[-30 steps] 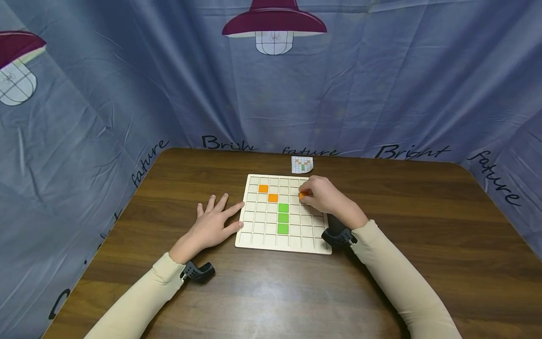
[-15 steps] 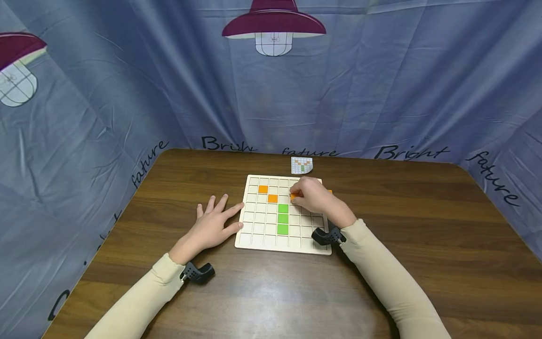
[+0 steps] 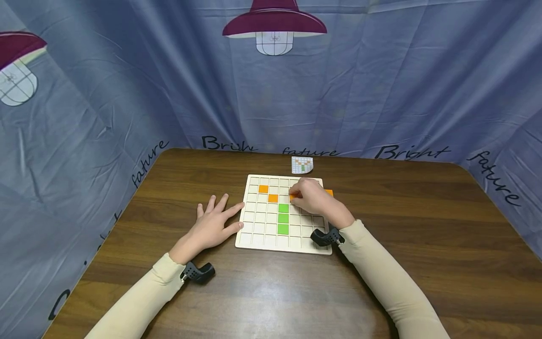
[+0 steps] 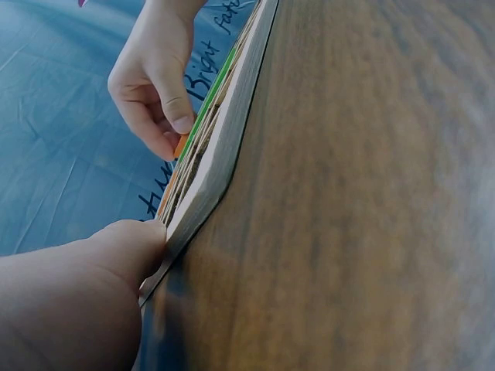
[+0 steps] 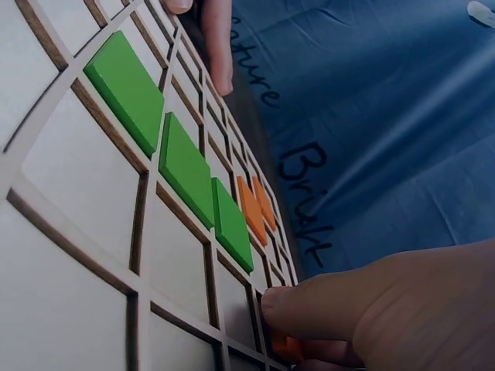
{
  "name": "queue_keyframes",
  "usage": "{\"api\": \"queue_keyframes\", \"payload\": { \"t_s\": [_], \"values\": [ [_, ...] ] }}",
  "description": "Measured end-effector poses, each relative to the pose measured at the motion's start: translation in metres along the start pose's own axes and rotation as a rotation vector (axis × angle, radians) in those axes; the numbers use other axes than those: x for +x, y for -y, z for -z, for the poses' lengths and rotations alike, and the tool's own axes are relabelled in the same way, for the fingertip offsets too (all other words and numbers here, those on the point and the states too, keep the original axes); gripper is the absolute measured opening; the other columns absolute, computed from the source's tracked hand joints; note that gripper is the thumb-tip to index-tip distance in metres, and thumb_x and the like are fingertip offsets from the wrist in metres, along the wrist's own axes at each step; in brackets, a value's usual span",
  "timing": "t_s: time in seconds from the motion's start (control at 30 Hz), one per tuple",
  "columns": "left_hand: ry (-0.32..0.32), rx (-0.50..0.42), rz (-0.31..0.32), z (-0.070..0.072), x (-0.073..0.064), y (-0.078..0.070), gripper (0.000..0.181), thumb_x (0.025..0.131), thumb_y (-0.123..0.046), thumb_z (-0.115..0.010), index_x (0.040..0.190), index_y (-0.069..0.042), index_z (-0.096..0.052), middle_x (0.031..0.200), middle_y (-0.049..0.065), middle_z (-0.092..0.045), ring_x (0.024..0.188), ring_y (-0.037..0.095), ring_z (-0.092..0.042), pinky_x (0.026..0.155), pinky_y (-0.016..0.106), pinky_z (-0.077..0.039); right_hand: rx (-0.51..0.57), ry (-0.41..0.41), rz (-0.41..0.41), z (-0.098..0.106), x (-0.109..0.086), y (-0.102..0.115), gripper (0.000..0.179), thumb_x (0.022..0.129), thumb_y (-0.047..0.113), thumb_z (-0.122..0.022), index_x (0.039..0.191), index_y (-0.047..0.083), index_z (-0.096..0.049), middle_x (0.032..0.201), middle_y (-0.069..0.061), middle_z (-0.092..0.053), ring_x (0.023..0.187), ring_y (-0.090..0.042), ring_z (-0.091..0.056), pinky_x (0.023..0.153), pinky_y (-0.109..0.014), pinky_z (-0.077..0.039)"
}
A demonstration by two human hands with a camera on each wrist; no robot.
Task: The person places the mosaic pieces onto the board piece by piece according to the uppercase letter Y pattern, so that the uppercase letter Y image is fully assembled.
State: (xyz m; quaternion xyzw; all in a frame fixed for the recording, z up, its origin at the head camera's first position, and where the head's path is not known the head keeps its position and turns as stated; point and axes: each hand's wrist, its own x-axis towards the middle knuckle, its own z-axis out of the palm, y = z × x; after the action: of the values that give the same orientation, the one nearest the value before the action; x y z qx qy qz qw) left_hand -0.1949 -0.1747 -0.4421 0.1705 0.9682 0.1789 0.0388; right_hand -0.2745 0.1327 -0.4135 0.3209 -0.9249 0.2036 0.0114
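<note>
A pale wooden grid board (image 3: 258, 240) lies on the table. Two orange square tiles (image 3: 263, 189) sit in its upper left cells, on a diagonal, and a column of three green tiles (image 3: 283, 218) stands below them. My right hand (image 3: 312, 195) pinches another orange tile (image 5: 286, 348) between thumb and fingers, down at a cell right of the diagonal; the fingers partly hide it. With fingers spread, my left hand (image 3: 211, 226) rests on the table, its thumb and index fingertip touching the board's left edge.
Behind the board lies a small paper card (image 3: 302, 165) printed with a coloured grid. One more orange piece (image 3: 329, 192) shows at the board's right edge, partly behind the right hand. A blue curtain (image 3: 271, 103) hangs along the table's far edge.
My right hand has moved left across the board with the orange tile, then stayed nearly still. This uncovered the orange piece at the right edge. The left hand has not moved.
</note>
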Motion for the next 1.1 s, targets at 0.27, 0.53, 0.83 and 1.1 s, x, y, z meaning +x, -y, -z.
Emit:
{"api": "queue_keyframes", "payload": {
  "t_s": [0.27,0.53,0.83,1.1],
  "values": [
    [0.0,0.008,-0.001,-0.0006,0.0009,-0.0005,0.059,0.101,-0.05,-0.057,0.155,-0.029,-0.046,0.165,0.027,-0.027,0.151,0.061,-0.017,0.108,0.086,-0.013,0.005,-0.014,-0.012,-0.0025,-0.001,-0.001,0.017,0.084,-0.001,-0.073,0.1,0.002,-0.079,0.091,-0.01,-0.074,0.081,-0.021,-0.057,0.073,-0.035,-0.047],
    [-0.001,0.009,-0.001,0.0007,0.0013,-0.0018,0.059,0.101,-0.05,-0.057,0.155,-0.029,-0.046,0.165,0.027,-0.028,0.151,0.061,-0.017,0.109,0.086,-0.013,-0.013,-0.019,0.003,-0.001,-0.0017,0.0009,0.011,0.083,-0.001,-0.073,0.09,0.005,-0.077,0.077,-0.006,-0.063,0.074,-0.018,-0.047,0.069,-0.03,-0.038],
    [-0.004,0.01,-0.001,0.0013,0.0017,-0.002,0.059,0.1,-0.05,-0.057,0.155,-0.03,-0.046,0.165,0.026,-0.028,0.151,0.06,-0.017,0.109,0.085,-0.012,-0.017,0.001,-0.012,-0.0014,-0.003,0.0029,0.013,0.085,0.001,-0.071,0.094,0.006,-0.079,0.087,-0.009,-0.071,0.078,-0.019,-0.054,0.07,-0.033,-0.044],
    [-0.006,0.006,-0.004,0.0019,0.001,-0.0019,0.059,0.101,-0.049,-0.058,0.155,-0.029,-0.046,0.165,0.027,-0.028,0.15,0.061,-0.017,0.109,0.086,-0.012,-0.026,-0.009,0.02,-0.0024,-0.004,0.0042,0.012,0.084,-0.002,-0.068,0.078,0.009,-0.07,0.074,-0.004,-0.057,0.075,-0.018,-0.047,0.068,-0.03,-0.037]
  ]
}}
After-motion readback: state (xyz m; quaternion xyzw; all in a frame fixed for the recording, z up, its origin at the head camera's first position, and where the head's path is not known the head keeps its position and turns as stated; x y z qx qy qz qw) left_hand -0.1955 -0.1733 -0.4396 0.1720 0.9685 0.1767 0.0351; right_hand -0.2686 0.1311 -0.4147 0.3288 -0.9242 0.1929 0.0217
